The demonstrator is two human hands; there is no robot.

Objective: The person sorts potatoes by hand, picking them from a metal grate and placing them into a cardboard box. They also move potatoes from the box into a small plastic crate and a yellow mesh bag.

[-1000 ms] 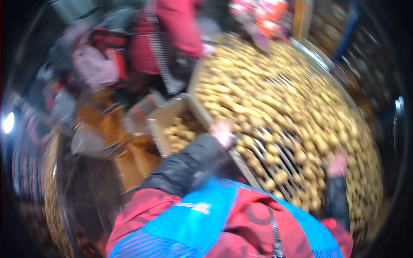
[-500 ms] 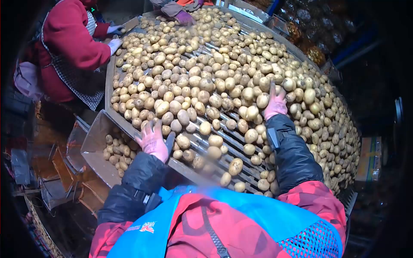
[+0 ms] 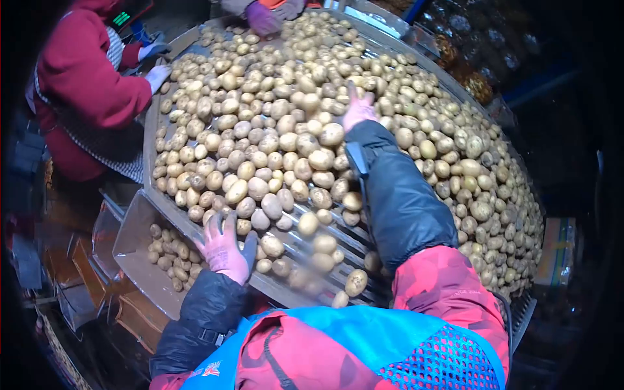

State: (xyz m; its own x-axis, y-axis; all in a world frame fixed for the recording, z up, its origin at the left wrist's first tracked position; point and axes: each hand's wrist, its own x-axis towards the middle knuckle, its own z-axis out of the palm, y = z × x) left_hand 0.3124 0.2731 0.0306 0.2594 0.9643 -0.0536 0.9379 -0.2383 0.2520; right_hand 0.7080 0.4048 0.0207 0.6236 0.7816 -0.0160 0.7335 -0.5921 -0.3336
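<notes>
Many potatoes [image 3: 266, 140] are spread over a wide slatted sorting table [image 3: 338, 240]. My left hand [image 3: 225, 250], in a pink glove with grey fingertips, rests open on the table's near left edge, its spread fingers beside the nearest potatoes. Stretched far out over the heap, my right hand [image 3: 359, 110] lies among potatoes with its fingers apart. It touches potatoes around it, and its fingertips are partly lost among them. Some potatoes near the bare slats look blurred.
Below the left edge hangs a bin [image 3: 140, 227] holding potatoes. A person in a red top [image 3: 97, 78] stands at the far left with gloved hands at the rim. Another person's purple glove [image 3: 263, 19] is at the far end. Cardboard boxes [image 3: 140, 318] lie lower left.
My right hand has reached further forward and left across the heap, and potatoes have shifted with it towards the left. My left hand stays by the edge. The view has shifted slightly.
</notes>
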